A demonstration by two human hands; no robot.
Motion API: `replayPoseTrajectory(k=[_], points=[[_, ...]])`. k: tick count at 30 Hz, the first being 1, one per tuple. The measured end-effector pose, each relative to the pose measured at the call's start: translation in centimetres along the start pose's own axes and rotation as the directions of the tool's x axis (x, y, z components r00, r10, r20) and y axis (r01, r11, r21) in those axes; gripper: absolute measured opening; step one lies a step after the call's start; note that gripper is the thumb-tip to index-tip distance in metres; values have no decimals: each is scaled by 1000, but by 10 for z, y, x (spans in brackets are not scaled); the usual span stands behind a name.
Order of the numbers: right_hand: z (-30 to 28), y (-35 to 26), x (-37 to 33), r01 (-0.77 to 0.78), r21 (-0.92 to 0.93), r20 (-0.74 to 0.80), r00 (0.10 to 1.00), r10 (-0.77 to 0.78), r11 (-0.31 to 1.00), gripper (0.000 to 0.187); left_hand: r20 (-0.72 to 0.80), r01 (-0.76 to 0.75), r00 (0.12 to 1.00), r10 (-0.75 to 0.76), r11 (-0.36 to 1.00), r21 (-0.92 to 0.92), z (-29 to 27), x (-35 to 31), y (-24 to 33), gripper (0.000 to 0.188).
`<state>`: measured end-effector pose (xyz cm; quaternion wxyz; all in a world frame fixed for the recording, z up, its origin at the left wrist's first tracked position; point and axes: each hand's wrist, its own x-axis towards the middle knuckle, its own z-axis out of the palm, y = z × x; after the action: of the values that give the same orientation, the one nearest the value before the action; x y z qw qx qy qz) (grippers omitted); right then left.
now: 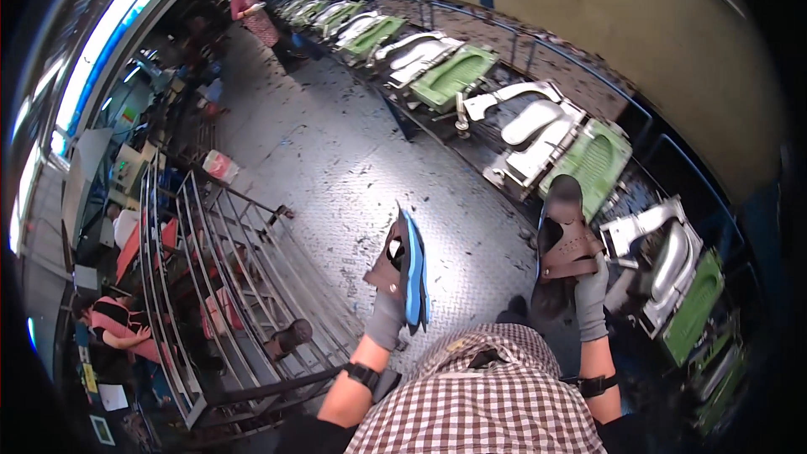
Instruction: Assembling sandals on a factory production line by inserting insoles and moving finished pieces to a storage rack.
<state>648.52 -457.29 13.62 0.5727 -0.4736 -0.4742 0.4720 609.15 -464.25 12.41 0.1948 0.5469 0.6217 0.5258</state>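
Floor: grey metal tread plate (336,160) strewn with dark scraps, running between a wire rack and a line of moulds.
Moulds: I see a curving row of open metal shoe moulds (538,130) with green lids on my right; too many recede to count.
Rack: the tiered wire rack (218,286) on my left holds a few sandals.
Sandals in hand: two, one per hand.
Left hand (387,315): gloved, its grip closed on a blue-soled sandal (412,273), held edge-on.
Right hand (591,294): gloved, its grip closed on a brown-strapped sandal (565,244), upright beside the moulds.
People: one stands at the far end (256,17).
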Motion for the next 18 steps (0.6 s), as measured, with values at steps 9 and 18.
replayPoseTrajectory(k=[9, 18], points=[[171, 54, 222, 136, -78, 97, 987, -128, 988, 46, -59, 428, 770, -635, 583, -690, -63, 33, -155, 51], [432, 62, 376, 60, -30, 458, 888, -40, 998, 27, -346, 202, 588, -731, 547, -812, -134, 120, -180, 54]])
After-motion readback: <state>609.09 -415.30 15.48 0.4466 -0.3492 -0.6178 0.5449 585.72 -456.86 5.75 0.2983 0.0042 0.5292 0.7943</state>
